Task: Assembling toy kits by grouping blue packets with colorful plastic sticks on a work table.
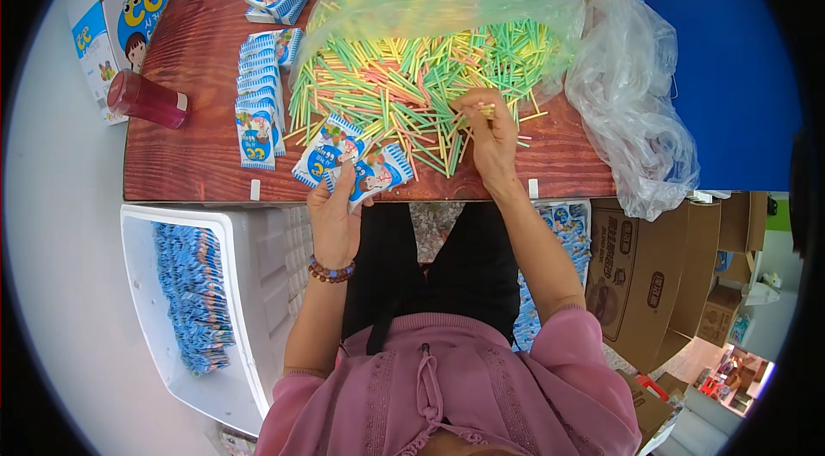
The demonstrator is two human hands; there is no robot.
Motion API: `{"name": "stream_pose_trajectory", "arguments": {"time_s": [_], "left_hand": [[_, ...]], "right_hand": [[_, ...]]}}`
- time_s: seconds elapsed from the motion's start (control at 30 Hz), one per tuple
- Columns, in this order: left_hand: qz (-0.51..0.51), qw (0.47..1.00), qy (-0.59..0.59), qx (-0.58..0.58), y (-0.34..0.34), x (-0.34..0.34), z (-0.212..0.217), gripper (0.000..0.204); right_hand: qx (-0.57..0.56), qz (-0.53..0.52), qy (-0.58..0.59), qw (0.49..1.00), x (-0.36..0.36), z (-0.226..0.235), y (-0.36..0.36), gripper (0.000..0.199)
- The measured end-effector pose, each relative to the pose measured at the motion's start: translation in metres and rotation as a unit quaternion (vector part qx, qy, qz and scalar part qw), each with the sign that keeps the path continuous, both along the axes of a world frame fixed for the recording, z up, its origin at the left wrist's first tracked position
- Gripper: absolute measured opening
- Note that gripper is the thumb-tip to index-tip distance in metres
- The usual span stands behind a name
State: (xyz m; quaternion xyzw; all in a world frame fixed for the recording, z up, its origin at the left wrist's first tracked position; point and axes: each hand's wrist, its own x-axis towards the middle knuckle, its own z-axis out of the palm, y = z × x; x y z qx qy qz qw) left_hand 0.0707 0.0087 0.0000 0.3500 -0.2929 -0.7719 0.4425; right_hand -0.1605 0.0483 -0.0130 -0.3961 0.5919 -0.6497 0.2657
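Here the left hand [333, 198] fans blue packets [348, 162] flat while right hand [490, 131] fingers pinch sticks [404, 82] from the heap, keeping both within reach.

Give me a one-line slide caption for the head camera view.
Left hand fans small blue packets while right hand picks from pastel sticks on a wooden table.

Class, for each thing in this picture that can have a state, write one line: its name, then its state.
left hand: holding fanned blue packets
right hand: pinching sticks from the pile of coloured sticks
clear plastic bag: open, sticks spilling out
red bottle: lying on its side, capped
white bin: open, packets inside
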Motion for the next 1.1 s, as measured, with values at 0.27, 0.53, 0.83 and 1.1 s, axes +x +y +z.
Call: {"name": "stream_pose_trajectory", "arguments": {"time_s": [0.27, 0.53, 0.83, 1.1], "left_hand": [[0.011, 0.999, 0.029, 0.012, -0.001, -0.004, 0.004, 0.013], [-0.047, 0.995, 0.079, 0.036, -0.001, -0.031, 0.007, 0.019], [-0.084, 0.992, 0.095, 0.002, -0.001, -0.055, -0.001, 0.020], [-0.081, 0.990, 0.119, 0.009, -0.001, -0.058, -0.004, 0.019]], "right_hand": [[-0.022, 0.037, 0.111, 0.993, 0.004, -0.008, 0.002, 0.023], [-0.128, 0.001, -0.318, 0.939, -0.008, 0.010, 0.001, 0.015], [-0.273, 0.048, -0.479, 0.833, 0.033, 0.052, 0.005, 0.012], [-0.298, 0.029, -0.399, 0.867, 0.061, 0.054, 0.002, 0.016]]}}
